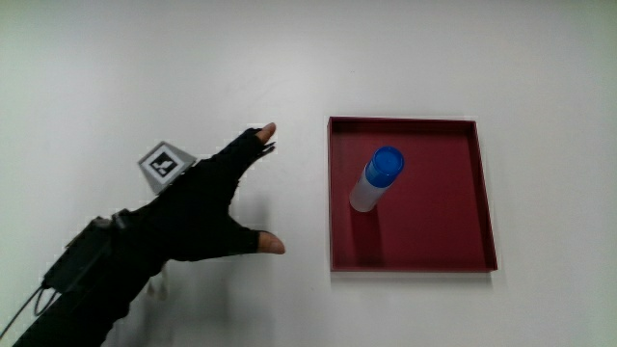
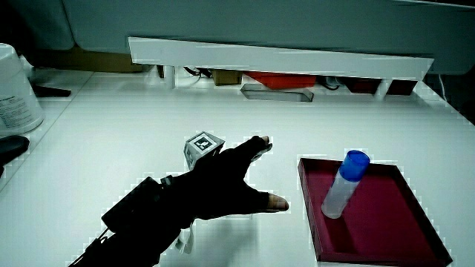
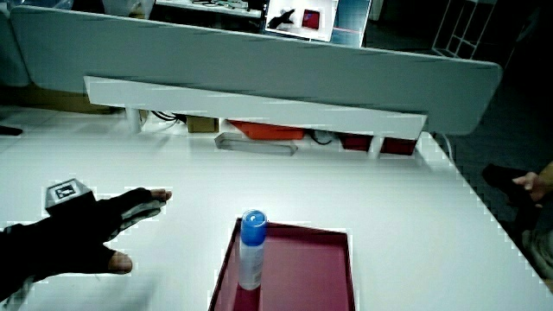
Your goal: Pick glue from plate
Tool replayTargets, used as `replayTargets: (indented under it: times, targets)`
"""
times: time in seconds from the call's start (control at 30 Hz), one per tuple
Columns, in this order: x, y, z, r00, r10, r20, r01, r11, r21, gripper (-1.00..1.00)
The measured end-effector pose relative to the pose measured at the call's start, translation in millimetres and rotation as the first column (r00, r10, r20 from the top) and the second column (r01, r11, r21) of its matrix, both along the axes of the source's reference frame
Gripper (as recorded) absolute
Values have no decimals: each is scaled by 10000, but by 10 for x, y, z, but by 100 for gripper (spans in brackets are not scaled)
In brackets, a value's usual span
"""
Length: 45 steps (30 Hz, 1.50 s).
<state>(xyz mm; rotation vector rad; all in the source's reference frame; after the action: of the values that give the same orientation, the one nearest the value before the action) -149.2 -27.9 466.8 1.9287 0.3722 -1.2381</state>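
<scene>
A glue stick (image 1: 377, 178) with a clear body and a blue cap stands upright in a square dark red plate (image 1: 443, 231); both side views show the glue stick (image 2: 344, 183) (image 3: 251, 248) on the plate (image 2: 386, 230) (image 3: 311, 276) as well. The gloved hand (image 1: 207, 207) hovers over the bare table beside the plate, fingers spread and holding nothing. Its fingertips point toward the plate but stop short of the rim. The patterned cube (image 1: 162, 162) sits on the back of the hand (image 2: 223, 182) (image 3: 69, 229).
A low white partition (image 2: 278, 58) runs along the table's edge farthest from the person, with red and clear items tucked under it. A white container (image 2: 16, 89) stands at the table's edge in a side view.
</scene>
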Motion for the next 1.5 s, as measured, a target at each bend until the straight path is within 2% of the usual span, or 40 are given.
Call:
replayTargets:
  times: [0.07,0.17,0.33,0.4,0.47,0.5,0.53,0.57,0.63,0.7,0.73,0.83,0.87,0.97,1.0,1.13,1.27,1.3,1.4,1.47,1.5]
  targets:
    - [98,-22,30,9999,60,107,-58,9999,-150,0]
    - [206,-78,121,9994,229,-255,-224,9996,184,0]
    - [427,-138,143,9993,165,-331,-174,9995,-248,0]
    - [518,-156,176,9951,178,-972,-197,9996,-184,0]
    - [606,-158,231,9907,205,-1348,-247,9993,-294,0]
    - [654,-154,236,9885,140,-1503,-204,9989,-412,0]
    - [698,-154,239,9899,191,-1407,-253,9988,-424,0]
    - [736,-165,314,9862,275,-1632,-290,9996,-70,0]
    - [819,-161,339,9830,342,-1802,-367,9993,-101,0]
    - [881,-170,423,9829,445,-1787,-364,9982,485,0]
    - [909,-163,409,9865,398,-1587,-343,9987,374,0]
    - [986,-160,472,9808,471,-1895,-306,9955,895,0]
    - [998,-155,486,9820,534,-1812,-340,9935,1086,0]
    - [1016,-142,500,9841,410,-1731,-236,9946,1011,0]
    - [1021,-143,514,9793,362,-1992,-156,9945,1040,0]
    - [1021,-151,519,9828,172,-1838,22,9945,1049,0]
    - [1018,-150,506,9814,-172,-1911,436,9899,1347,24]
    - [1011,-150,511,9850,-301,-1701,553,9879,1452,29]
    - [1007,-128,507,9847,-736,-1581,962,9854,1404,47]
    - [997,-123,548,9779,-926,-1874,1225,9803,1548,59]
    - [986,-121,544,9748,-1078,-1956,1372,9801,1436,65]
